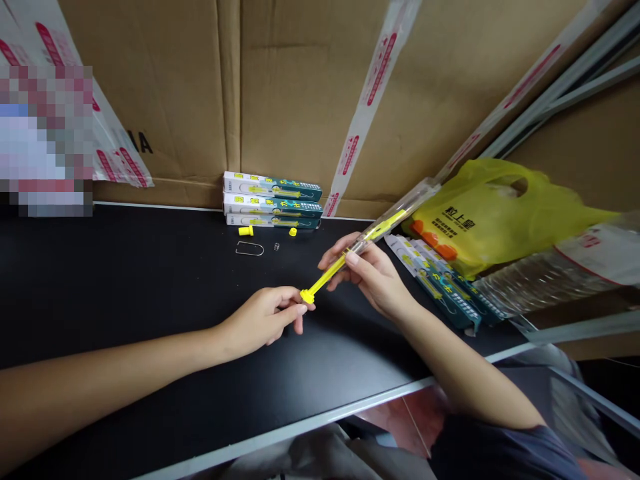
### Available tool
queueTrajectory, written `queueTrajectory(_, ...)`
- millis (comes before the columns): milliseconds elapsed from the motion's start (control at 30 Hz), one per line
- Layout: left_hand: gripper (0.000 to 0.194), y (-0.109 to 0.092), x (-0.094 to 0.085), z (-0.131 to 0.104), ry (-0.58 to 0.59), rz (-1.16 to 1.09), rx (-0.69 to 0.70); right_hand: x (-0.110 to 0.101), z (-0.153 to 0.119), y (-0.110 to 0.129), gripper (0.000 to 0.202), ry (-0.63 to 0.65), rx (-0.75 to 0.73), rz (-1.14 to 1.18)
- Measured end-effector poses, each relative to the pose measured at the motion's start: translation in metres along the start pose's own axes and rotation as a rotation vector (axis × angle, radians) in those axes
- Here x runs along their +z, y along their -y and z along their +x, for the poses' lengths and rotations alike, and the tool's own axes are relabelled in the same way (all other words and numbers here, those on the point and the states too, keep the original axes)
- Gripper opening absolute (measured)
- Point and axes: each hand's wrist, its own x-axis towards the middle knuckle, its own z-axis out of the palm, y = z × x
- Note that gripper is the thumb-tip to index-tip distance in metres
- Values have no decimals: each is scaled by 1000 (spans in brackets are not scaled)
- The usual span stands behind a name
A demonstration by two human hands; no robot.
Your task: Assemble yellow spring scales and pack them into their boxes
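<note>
Between my hands, above the black tabletop, is a tube spring scale with a clear tube (425, 193) and a yellow rod (325, 277). My left hand (267, 317) is closed in a pinch at the rod's flanged yellow end. My right hand (375, 273) is closed around the lower end of the tube, where the rod comes out. The scale slants up to the right. On the table beyond my hands lie a yellow cap (245, 231), a smaller yellow piece (293, 232), a bent wire hook (249, 249) and a tiny metal part (277, 247) that may be a spring.
Several printed boxes (273, 203) are stacked against the cardboard wall (300, 80). More such boxes (435, 283) lie at the right, by a yellow plastic bag (465, 220) and a clear-wrapped bundle (535, 280). A metal edge (300, 427) borders the table's front.
</note>
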Motion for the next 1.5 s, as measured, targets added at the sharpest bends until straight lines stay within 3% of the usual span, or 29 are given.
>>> queueTrajectory(600,34,1,-3,-1,63,-15,22,2,-3,-4,21,200,26,-77)
queueTrajectory(867,33,0,-5,1,77,-23,16,5,-3,-5,21,152,2,-84)
queueTrajectory(1133,32,2,-4,1,80,-31,12,4,-5,-1,18,218,24,-79)
queueTrajectory(1500,27,1,-2,0,50,1,22,5,-5,-3,21,177,-15,-151)
